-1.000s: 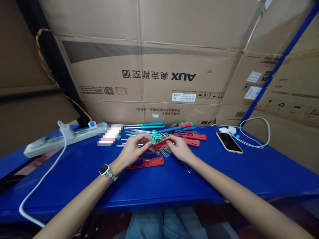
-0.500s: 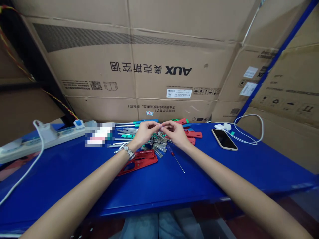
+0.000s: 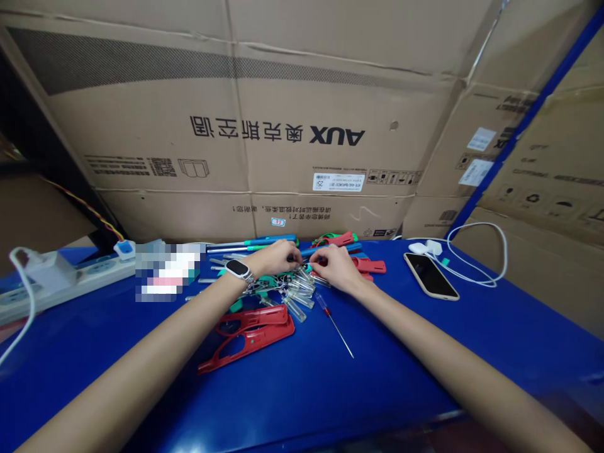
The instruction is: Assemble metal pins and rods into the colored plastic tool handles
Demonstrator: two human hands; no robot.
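The left hand [image 3: 278, 257] and right hand [image 3: 338, 267], fingers bent, seem to pick through clear sticks [image 3: 295, 309]; I can't tell what they pinch. Next likely needs careful fingertips.

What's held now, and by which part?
Can't tell: left hand and right hand curl above the clear-handled tools, and any grip is too small and hidden.

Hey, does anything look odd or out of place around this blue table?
Nothing looks plainly spilled or damaged. The cardboard behind the table has its printing upside down, and one screwdriver lies alone, pointing away from the jumbled heap of tools.
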